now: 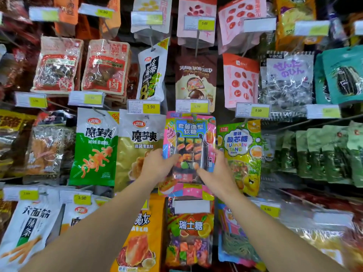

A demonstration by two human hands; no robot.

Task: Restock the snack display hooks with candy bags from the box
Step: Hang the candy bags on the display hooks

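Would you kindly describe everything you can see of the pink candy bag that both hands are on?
The pink candy bag is a glossy plastic pouch with a blue title panel near the top and a clear window showing small sushi-shaped sweets. It hangs upright in the middle row of the display, its top edge just under a yellow price tag, between a beige snack bag and a green sour-candy bag. The left hand grips its lower left edge and the right hand its lower right edge.

Two hands, the left hand (157, 165) and right hand (216, 171), grip one pink candy bag (188, 134). Left of that bag hang two konjac snack bags, one green (94, 150), one yellowish (135, 152). Just above it sit two yellow-marked price tags (143, 107) (192, 106).
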